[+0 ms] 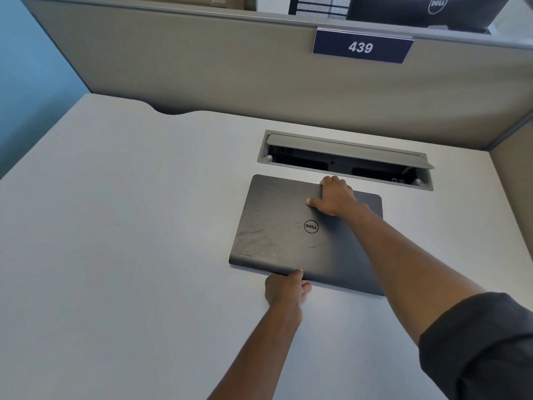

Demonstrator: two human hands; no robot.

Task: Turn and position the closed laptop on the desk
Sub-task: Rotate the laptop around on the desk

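A closed dark grey laptop [282, 235] with a round logo on its lid lies flat on the pale desk [129, 226], slightly skewed. My right hand [334, 197] grips its far edge, fingers curled over the back and thumb on the lid. At the near edge, my left hand [287, 287] holds the laptop with the thumb on top and the fingers tucked under or against the rim.
Just beyond the laptop an open cable tray [346, 160] is sunk into the desk, its lid raised. A grey partition [202, 67] with a sign reading 439 [362, 47] bounds the back, and another partition stands at the right.
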